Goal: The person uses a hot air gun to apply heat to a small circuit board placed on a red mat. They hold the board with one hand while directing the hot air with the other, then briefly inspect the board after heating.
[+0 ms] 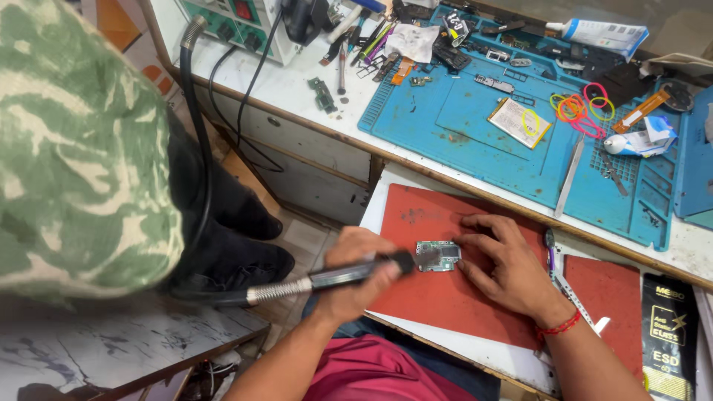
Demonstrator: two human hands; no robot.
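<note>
Left hand (355, 271): low in the middle of the frame. We see its fingers closed tight around a black tool (349, 275).
Tool: it lies almost flat. Its dark tip is just beside the left edge of the small board (438, 255). A springy metal hose (278, 292) runs out of its back end to the left.
Right hand (505, 263): just right of the board. Its fingers are spread and press down flat; the fingertips (466, 240) touch the board's right edge. We see a red string on the wrist.
Board: a small grey and green chip board. It lies on the red mat (445, 297), in the middle of the frame, between our two hands.
Red mat: it lies on a white worktop (475, 355) at the lower middle.
Blue mat (475, 141): on the upper right, on a higher worktop. It carries small phone parts and bright rubber bands (575, 109).
Camo cloth (74, 148): it fills the left side of the frame.
</note>
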